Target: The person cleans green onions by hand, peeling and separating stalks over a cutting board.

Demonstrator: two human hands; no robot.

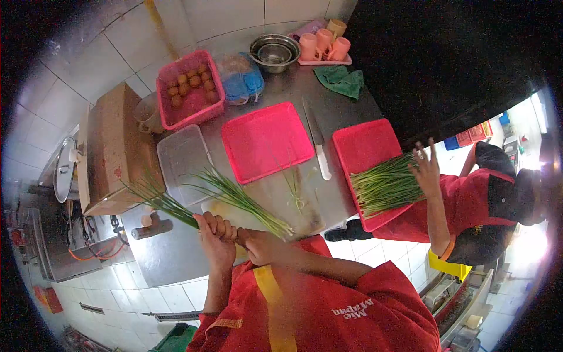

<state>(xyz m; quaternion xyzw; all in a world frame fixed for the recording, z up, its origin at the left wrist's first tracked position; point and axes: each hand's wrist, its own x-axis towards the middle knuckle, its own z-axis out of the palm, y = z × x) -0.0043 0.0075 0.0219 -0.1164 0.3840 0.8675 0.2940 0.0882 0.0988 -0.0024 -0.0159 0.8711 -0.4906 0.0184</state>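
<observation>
My left hand [217, 234] is closed in a fist around a bunch of spring onions [167, 204], whose green tops point to the upper left. Pressed against it, my right hand [257, 245] is closed at the lower end of the same bunch; its fingers are partly hidden. Just beyond my hands, a second bunch of spring onions [249, 202] lies diagonally on a worn cutting board [223, 210]. A few loose thin stalks [296, 190] are scattered to its right. The knife [316, 138] with a white handle lies farther back, beside a flat pink tray [267, 144].
A co-worker's hand [427, 170] is over a right-hand pink tray [366, 144] heaped with spring onions [384, 185]. Behind are a pink basket [190, 114] of round brown items, metal bowls [274, 51], cups [324, 44] and a green cloth [340, 81]. A cardboard box [117, 146] stands left.
</observation>
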